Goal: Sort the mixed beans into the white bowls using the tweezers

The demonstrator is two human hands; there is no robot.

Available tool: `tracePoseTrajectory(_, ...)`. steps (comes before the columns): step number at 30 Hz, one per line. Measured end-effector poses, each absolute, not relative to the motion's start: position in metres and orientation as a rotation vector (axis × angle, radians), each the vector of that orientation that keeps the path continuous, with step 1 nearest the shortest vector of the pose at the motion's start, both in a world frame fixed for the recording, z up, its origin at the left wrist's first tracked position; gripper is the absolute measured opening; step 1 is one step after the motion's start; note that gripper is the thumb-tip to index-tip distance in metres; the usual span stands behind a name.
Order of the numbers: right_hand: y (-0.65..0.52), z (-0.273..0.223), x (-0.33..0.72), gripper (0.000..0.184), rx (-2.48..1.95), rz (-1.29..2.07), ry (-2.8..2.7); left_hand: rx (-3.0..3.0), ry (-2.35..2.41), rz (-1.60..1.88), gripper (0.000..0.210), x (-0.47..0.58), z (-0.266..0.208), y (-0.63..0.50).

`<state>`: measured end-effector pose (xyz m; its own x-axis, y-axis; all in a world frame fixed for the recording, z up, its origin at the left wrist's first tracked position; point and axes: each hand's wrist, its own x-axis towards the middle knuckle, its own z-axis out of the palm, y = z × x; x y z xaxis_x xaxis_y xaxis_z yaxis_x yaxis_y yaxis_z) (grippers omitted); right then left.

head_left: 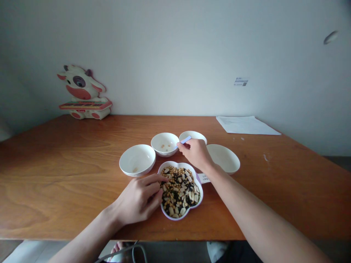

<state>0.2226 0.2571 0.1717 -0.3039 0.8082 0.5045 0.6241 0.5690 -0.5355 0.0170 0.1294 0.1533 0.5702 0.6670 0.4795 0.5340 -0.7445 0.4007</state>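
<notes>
My left hand (141, 199) grips the left rim of a flower-shaped white and lilac dish (201, 195), its index fingertip reaching over the contents. Peanuts, small yellow beans and dark seeds are mixed in this dish. In my right hand (197, 151) is a slim pale purple tool (185, 140). Its lower end is near the right rim of a white bowl (164, 136) with a few small pieces inside. To the left, another white bowl (137, 151) holds something small and tan. Behind my right hand is a third white bowl (193, 134), partly hidden.
A wide white dish (225, 157) lies to the right, partly behind my right forearm. The flower dish's labelled handle (203, 178) points right. White papers (248, 125) lie at the back right, and a cow-shaped toy keyboard (85, 95) stands at the back left.
</notes>
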Motion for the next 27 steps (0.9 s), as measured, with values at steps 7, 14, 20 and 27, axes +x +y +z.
tracePoseTrajectory(7, 0.241, 0.183, 0.236, 0.027, -1.001, 0.306, -1.949, 2.62, 0.994, 0.925, 0.023, 0.017, 0.156, 0.129)
tracePoseTrajectory(14, 0.222, 0.184, 0.241, 0.023, -0.671, 0.506, -2.238, 2.591, 1.004, 0.931, 0.024, 0.017, 0.155, 0.129)
tracePoseTrajectory(20, 0.222, 0.181, 0.241, 0.023, -0.656, 0.508, -2.353, 2.566, 0.999, 0.911, 0.023, 0.016, 0.153, 0.13)
tracePoseTrajectory(27, 0.224, 0.181, 0.244, 0.029, -0.739, 0.457, -2.408, 2.549, 1.001, 0.902, 0.023, 0.015, 0.151, 0.13)
